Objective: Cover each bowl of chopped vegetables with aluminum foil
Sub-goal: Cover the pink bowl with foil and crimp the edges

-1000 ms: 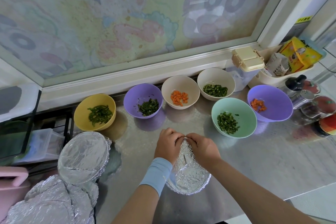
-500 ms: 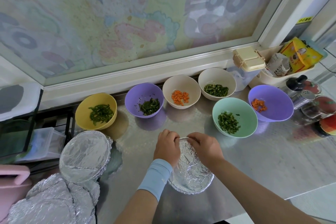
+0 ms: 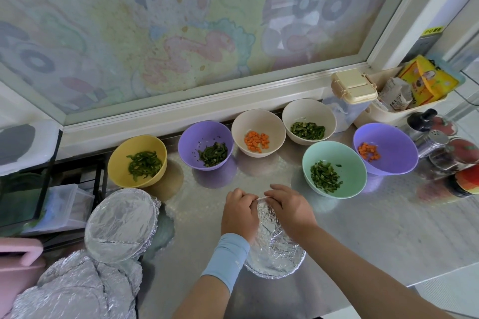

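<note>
A foil-covered bowl (image 3: 276, 248) sits on the metal counter in front of me. My left hand (image 3: 239, 215) and my right hand (image 3: 291, 211) both curl over its far rim, pinching the foil there. Behind them stand several open bowls: a yellow bowl (image 3: 137, 160) and a purple bowl (image 3: 206, 145) with green strips, a beige bowl (image 3: 258, 132) with carrot, a beige bowl (image 3: 308, 122) and a mint bowl (image 3: 334, 168) with chopped greens, and a large purple bowl (image 3: 386, 147) with carrot. Another foil-covered bowl (image 3: 121, 224) sits at the left.
More foil-wrapped bowls (image 3: 75, 290) lie at the lower left, next to a pink object (image 3: 18, 264). Jars and shakers (image 3: 440, 142) crowd the right end. A lidded container (image 3: 353, 90) and a tub of packets (image 3: 414, 88) stand by the window sill.
Both hands have stayed at the far rim of the foil-covered bowl, shifting slightly along it as they press the foil. The bowls have not moved.
</note>
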{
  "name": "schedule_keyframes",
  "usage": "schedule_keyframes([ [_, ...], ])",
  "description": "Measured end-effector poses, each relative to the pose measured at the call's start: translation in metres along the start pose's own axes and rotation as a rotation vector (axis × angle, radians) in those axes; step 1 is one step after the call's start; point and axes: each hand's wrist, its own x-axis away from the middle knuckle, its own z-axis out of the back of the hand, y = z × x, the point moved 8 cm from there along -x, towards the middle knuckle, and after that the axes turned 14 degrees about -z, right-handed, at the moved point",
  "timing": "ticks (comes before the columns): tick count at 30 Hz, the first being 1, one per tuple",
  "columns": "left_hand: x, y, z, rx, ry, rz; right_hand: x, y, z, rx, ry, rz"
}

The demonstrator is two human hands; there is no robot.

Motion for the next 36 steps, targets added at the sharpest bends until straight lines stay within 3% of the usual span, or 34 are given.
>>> schedule_keyframes([
  [3, 0.004, 0.001, 0.000, 0.012, 0.016, -0.031, 0.006, -0.001, 0.005, 0.041, 0.149, 0.081],
  [9, 0.000, 0.008, -0.009, 0.046, -0.022, -0.057, 0.011, -0.008, 0.003, 0.073, 0.208, 0.130],
  [21, 0.002, -0.001, -0.011, 0.057, -0.009, 0.048, -0.004, 0.005, -0.002, -0.167, -0.034, -0.118],
  [25, 0.007, -0.002, -0.007, 0.034, 0.009, 0.082, 0.002, 0.015, 0.004, -0.182, -0.014, -0.172],
  [30, -0.001, 0.004, -0.012, 0.053, -0.071, 0.000, 0.002, 0.023, 0.005, -0.152, -0.015, -0.223],
  [36, -0.005, -0.004, -0.013, 0.118, -0.041, 0.066, 0.001, 0.024, 0.002, -0.139, -0.037, -0.223],
])
